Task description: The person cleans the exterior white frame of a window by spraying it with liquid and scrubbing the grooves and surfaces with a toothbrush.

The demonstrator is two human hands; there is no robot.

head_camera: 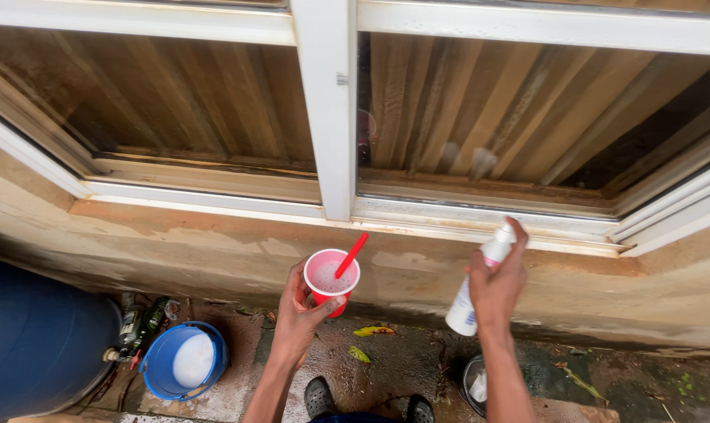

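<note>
The left hand (299, 313) is closed around a red cup (331, 280). The cup is full of white foamy water, and a red stick (352, 255) leans inside it, poking out to the upper right. The hand holds the cup up in front of the brown wall (175, 251), just under the window sill (214, 205).

The right hand (496, 286) is wrapped tight around a white spray bottle (471, 294). One finger sits on the top of the bottle. The top points up at the window glass (511, 110). The bottle is close to the sill, to the right of the cup, and the two do not touch.

The window has a white frame (328, 110) running down the middle. The glass looks dirty and streaky.

Down on the wet ground (402, 360) is a blue bucket (184, 362) with foamy water in it. A big blue barrel (34, 345) stands at the left. A small dark pot (474, 384) sits under the right arm. Two dark shoes (320, 398) show at the bottom.
</note>
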